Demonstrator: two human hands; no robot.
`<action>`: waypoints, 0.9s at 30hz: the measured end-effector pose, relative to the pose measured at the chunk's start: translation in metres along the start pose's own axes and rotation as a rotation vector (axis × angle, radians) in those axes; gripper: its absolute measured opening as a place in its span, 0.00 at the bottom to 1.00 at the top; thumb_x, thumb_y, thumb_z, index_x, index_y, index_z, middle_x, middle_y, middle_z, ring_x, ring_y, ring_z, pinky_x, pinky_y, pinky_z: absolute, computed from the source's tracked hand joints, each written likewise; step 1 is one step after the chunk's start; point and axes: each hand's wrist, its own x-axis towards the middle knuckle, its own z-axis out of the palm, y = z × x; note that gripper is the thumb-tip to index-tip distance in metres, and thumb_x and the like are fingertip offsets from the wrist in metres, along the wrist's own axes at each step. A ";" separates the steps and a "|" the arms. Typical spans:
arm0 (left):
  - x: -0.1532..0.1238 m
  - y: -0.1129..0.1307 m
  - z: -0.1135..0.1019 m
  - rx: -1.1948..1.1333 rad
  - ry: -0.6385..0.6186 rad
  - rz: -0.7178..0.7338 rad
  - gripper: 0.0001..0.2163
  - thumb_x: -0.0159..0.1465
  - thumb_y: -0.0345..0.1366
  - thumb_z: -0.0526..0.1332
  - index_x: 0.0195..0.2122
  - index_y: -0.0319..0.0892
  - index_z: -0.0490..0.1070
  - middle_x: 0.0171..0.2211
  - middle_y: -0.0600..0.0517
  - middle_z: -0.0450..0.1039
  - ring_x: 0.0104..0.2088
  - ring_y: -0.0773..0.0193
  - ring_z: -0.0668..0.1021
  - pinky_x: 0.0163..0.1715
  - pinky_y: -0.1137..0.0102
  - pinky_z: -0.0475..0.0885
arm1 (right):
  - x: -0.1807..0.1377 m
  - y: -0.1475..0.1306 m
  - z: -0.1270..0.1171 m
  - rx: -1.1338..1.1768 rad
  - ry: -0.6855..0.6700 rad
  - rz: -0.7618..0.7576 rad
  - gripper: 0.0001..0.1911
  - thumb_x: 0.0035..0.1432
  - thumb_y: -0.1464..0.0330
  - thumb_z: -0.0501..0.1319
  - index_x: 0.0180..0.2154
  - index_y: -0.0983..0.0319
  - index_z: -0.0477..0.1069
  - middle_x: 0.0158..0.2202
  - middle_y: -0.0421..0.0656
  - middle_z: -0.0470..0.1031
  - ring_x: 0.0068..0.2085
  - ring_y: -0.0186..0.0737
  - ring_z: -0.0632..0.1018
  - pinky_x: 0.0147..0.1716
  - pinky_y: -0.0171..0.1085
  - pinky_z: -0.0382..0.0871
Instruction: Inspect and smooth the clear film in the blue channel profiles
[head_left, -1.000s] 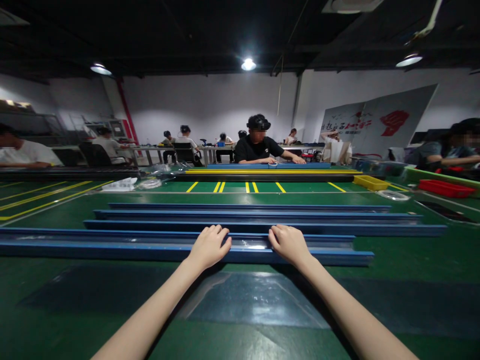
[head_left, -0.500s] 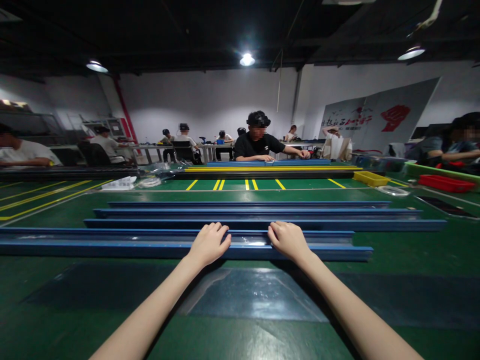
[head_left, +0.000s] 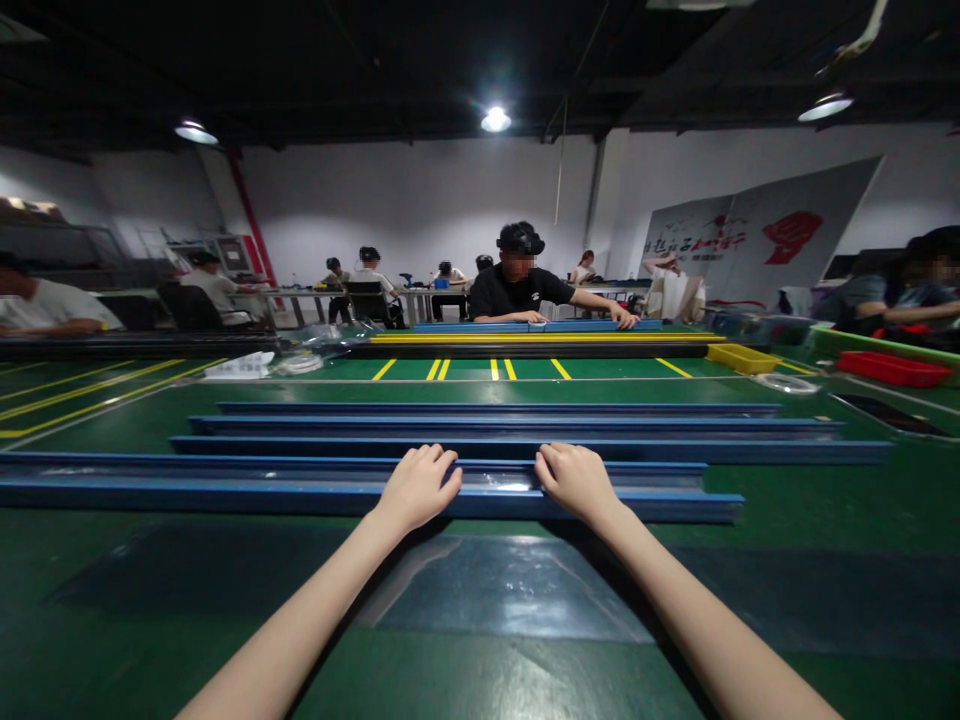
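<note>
A long blue U-shaped channel (head_left: pixel 225 492) lies crosswise on the green table, its hollow side up. My left hand (head_left: pixel 420 488) curls over its far edge, fingertips hidden behind the rim and thumb pointing inward. Farther right, my right hand (head_left: pixel 579 484) grips the same far edge in like manner, its thumb toward the left hand. Shiny clear material shows inside the channel between the hands. Just beyond lie more blue channels (head_left: pixel 517 430), parallel to this one. On the near side a transparent plastic sheet (head_left: pixel 517 590) lies flat under my forearms.
Across the table (head_left: pixel 465 690), a person in black (head_left: pixel 517 290) reaches along another blue piece. Yellow and black strips (head_left: pixel 540 340) lie before them. A yellow tray (head_left: pixel 742 358), a red tray (head_left: pixel 892 367) and a dark flat device (head_left: pixel 892 412) are at right. Plastic wrap (head_left: pixel 319 343) lies at back left.
My hands keep their places, and the channel has shifted very slightly, if at all. The person opposite has moved an outstretched hand a little to the right.
</note>
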 end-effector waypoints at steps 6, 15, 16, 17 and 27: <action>0.000 0.000 0.002 0.000 0.039 0.009 0.14 0.62 0.38 0.46 0.41 0.39 0.67 0.35 0.48 0.69 0.38 0.60 0.70 0.38 0.66 0.62 | 0.001 0.003 -0.002 0.017 -0.043 -0.023 0.19 0.59 0.65 0.41 0.27 0.61 0.68 0.28 0.42 0.73 0.30 0.34 0.72 0.25 0.33 0.50; -0.002 -0.001 0.004 0.015 0.074 0.042 0.15 0.62 0.38 0.46 0.41 0.38 0.67 0.35 0.47 0.70 0.37 0.60 0.70 0.37 0.66 0.62 | -0.011 0.041 -0.007 0.036 -0.160 0.095 0.22 0.59 0.61 0.40 0.28 0.59 0.69 0.31 0.42 0.75 0.33 0.35 0.73 0.24 0.32 0.50; -0.002 -0.001 0.004 0.017 0.077 0.043 0.15 0.62 0.38 0.46 0.42 0.38 0.67 0.35 0.47 0.70 0.37 0.59 0.70 0.37 0.65 0.62 | -0.013 0.047 -0.007 0.028 -0.163 0.125 0.22 0.59 0.60 0.40 0.28 0.59 0.69 0.30 0.42 0.75 0.33 0.36 0.74 0.24 0.32 0.50; -0.002 -0.001 0.005 0.020 0.081 0.045 0.15 0.62 0.38 0.46 0.42 0.38 0.67 0.35 0.47 0.70 0.37 0.59 0.71 0.36 0.65 0.62 | -0.016 0.052 -0.006 0.022 -0.168 0.158 0.23 0.59 0.60 0.39 0.28 0.59 0.69 0.30 0.42 0.75 0.33 0.36 0.74 0.24 0.32 0.51; -0.006 -0.003 0.011 0.079 0.224 0.130 0.15 0.63 0.36 0.44 0.41 0.37 0.68 0.36 0.46 0.71 0.37 0.59 0.72 0.36 0.65 0.63 | -0.020 0.051 -0.003 -0.007 -0.122 0.224 0.24 0.60 0.61 0.38 0.26 0.59 0.70 0.30 0.43 0.75 0.32 0.37 0.73 0.25 0.33 0.53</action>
